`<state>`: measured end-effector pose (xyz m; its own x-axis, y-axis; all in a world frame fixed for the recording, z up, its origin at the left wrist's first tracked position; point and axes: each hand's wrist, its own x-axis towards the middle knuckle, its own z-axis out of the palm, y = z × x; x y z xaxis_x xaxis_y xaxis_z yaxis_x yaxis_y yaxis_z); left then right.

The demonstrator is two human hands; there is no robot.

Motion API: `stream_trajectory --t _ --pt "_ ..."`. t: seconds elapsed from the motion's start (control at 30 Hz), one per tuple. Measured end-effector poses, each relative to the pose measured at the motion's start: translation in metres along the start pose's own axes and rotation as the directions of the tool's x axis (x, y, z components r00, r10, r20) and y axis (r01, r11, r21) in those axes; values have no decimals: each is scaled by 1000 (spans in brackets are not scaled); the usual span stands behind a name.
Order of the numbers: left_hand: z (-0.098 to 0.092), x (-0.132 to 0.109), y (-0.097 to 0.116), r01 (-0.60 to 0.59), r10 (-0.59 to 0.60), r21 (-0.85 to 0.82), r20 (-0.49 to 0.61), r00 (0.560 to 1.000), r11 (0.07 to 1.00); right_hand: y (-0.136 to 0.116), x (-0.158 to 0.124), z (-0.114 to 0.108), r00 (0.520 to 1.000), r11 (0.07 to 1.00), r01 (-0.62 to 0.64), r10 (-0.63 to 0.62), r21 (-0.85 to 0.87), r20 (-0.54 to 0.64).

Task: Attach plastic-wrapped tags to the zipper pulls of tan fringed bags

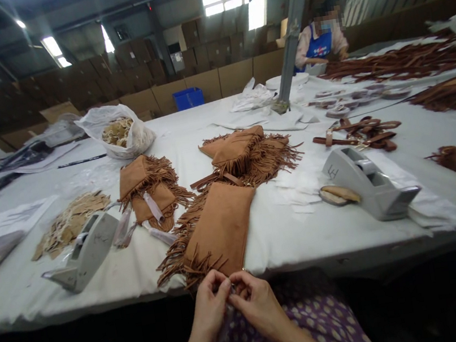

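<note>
A brown fringed bag lies at the table's front edge, its near end by my fingers. My left hand and my right hand meet just off that edge, thumbs and fingertips pinched together. Between them is something small and shiny, mostly hidden by the fingers. Behind this bag more brown fringed bags lie stacked, with a strap across them. To the left sits another pile of fringed pieces, with wrapped tassel-like pieces on and beside it.
Grey tape dispensers stand at left and right. Tan scraps, a plastic bag of pieces and brown straps lie on the white-covered table. A metal post rises behind; a person in a blue apron works at back right.
</note>
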<state>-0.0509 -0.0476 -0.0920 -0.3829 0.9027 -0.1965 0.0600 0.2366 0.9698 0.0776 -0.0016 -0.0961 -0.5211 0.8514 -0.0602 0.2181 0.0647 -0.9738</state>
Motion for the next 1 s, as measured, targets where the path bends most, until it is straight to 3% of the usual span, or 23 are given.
stream_trajectory --t 0.1,0.2,0.27,0.37,0.5,0.63,0.77,1.0 --pt "7 1 5 -59 65 104 -50 997 993 4 0 1 999 997 -10 13 72 -43" --pt "8 -4 5 -43 46 135 -14 999 990 9 -4 1 998 991 -2 9 135 -55" --pt "5 -10 2 18 -28 114 83 996 993 12 -6 -1 997 989 4 7 148 -77" --pt "-5 -20 -6 172 -175 31 224 959 985 14 -4 -8 984 990 -4 29 138 -178" --pt "-17 -27 -9 364 -306 -161 299 904 917 12 2 -20 935 985 -63 115 162 -336" --pt "-22 -29 -8 481 -355 -322 377 855 816 12 -6 -17 968 984 -123 148 130 -205" --pt "-22 -32 -13 497 -350 -325 417 839 804 14 -19 -2 991 987 -122 127 106 -50" --pt "-24 -43 -24 483 -346 -276 424 837 831 15 -23 5 982 992 -83 98 99 -158"
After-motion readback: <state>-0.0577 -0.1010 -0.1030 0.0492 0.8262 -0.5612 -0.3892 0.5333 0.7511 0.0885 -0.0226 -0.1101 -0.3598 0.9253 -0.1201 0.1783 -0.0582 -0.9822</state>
